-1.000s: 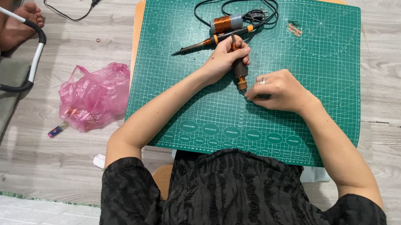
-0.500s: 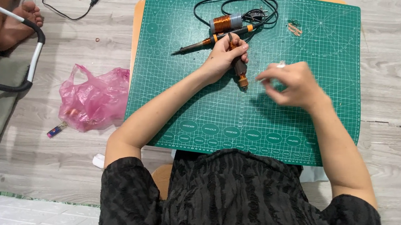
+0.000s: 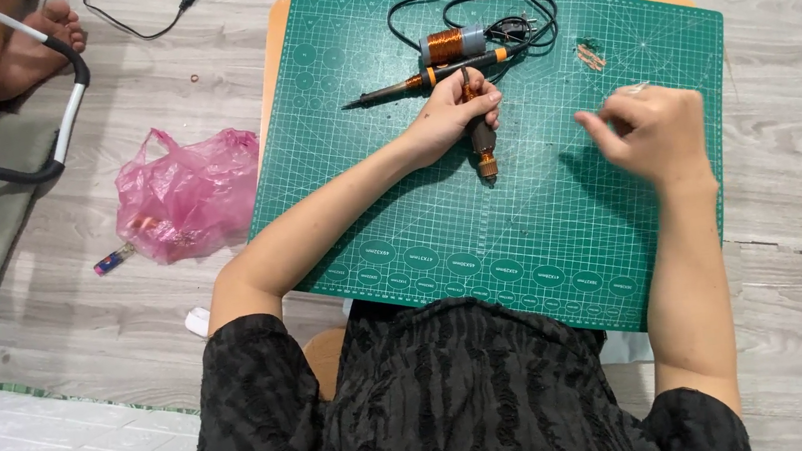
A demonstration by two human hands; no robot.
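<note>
Green and gridded, the cutting mat (image 3: 421,223) covers a low board on the pale wood floor, and everything else is placed here in relation to it. Near the mat's middle, a small dark cylindrical part (image 3: 482,136) with copper-coloured winding at its lower end is gripped by the left hand (image 3: 449,114), the fingers being closed around its upper end; the part's lower end lies against the mat. Toward the mat's right side, the right hand (image 3: 647,132) is held apart from the part, with thumb and forefinger pinched together on something pale and thin; what it is cannot be told, since the hand is blurred.

At the mat's far edge, just beyond the left hand, a soldering iron (image 3: 425,80) with an orange-and-black grip is laid pointing left, and a spool of copper wire (image 3: 449,45) is set just behind it among loops of black cable (image 3: 506,2). A few small copper scraps (image 3: 590,55) are scattered near the mat's far right corner.

Off the mat's left edge, a crumpled pink plastic bag (image 3: 184,195) is seen on the floor. Farther left, another person's bare foot (image 3: 47,34) is rested beside a white tubular frame (image 3: 53,89).
</note>
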